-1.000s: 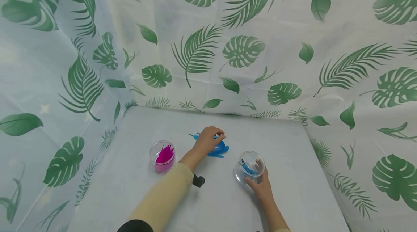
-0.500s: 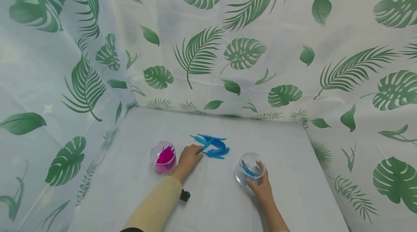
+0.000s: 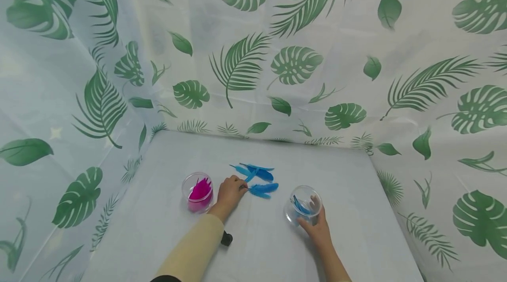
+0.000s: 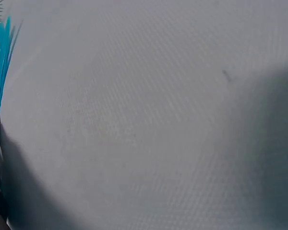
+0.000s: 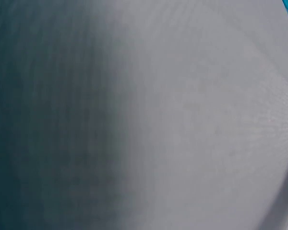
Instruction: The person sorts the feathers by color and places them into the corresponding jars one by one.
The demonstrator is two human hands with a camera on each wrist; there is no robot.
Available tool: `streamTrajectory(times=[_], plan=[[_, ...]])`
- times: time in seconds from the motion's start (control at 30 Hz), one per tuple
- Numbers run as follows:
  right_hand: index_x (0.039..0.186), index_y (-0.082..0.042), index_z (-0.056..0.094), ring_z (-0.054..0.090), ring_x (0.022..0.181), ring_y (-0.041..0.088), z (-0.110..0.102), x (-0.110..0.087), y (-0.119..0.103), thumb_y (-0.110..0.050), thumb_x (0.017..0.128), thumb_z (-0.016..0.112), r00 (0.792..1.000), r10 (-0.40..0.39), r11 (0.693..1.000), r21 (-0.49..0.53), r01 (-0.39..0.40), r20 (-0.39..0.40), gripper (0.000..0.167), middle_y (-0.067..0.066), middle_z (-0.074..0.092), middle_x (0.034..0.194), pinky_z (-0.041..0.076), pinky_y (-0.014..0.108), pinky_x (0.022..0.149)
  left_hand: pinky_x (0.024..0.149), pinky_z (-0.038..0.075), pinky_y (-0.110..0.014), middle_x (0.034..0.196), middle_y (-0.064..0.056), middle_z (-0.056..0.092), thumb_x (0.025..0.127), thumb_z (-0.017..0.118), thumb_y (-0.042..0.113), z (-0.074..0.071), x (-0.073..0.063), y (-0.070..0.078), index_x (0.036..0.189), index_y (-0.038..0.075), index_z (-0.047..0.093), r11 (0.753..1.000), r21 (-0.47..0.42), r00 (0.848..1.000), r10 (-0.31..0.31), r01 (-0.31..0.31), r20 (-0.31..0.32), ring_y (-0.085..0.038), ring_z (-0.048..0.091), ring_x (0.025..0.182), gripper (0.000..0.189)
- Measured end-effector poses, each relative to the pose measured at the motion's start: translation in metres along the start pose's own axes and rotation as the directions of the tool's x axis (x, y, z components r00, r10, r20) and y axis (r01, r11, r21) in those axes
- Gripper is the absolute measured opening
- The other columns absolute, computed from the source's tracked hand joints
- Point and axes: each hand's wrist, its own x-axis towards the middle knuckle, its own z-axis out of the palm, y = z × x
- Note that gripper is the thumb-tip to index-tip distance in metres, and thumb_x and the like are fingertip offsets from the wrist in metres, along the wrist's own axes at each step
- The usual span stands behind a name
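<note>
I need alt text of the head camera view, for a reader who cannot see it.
A person's left hand pinches blue feathers by the quills at a white table, near other blue feathers; the right hand grips a clear cup holding further blue feathers. Another clear cup, at the left, contains magenta feathers. Leaf-patterned sheeting hangs behind.

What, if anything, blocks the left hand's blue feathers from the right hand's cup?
Nothing visible: only white tabletop shows between the blue feathers in the left hand and the clear cup in the right hand. The cup's rim likely needs clearing.
</note>
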Motion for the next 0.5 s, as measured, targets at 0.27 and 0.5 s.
streamTrajectory(times=[0.27,0.5], plan=[[0.158,-0.034,0.013,0.015,0.152,0.04,0.001,0.001,0.001,-0.041,0.08,0.08,1.0,-0.003,1.0,-0.01,0.003,-0.008,0.103,0.01,0.025,0.164,0.012,0.069,0.118,0.089,0.051,-0.041,0.106,0.001,0.068,0.092,0.069,0.03,-0.008,0.0,0.001,0.099,0.024,0.075,0.997,-0.073,1.0,-0.011,0.012,0.02,-0.023,0.061,0.101,0.011],[0.158,-0.034,0.014,0.016,0.151,0.041,0.001,0.0,-0.001,-0.04,0.079,0.081,1.0,-0.002,1.0,-0.003,0.002,-0.015,0.104,0.011,0.026,0.163,0.012,0.07,0.117,0.095,0.051,-0.042,0.109,0.001,0.069,0.095,0.066,0.032,-0.014,-0.001,0.002,0.105,0.024,0.074,0.994,-0.107,0.999,-0.018,0.023,0.045,-0.022,0.061,0.105,0.015]])
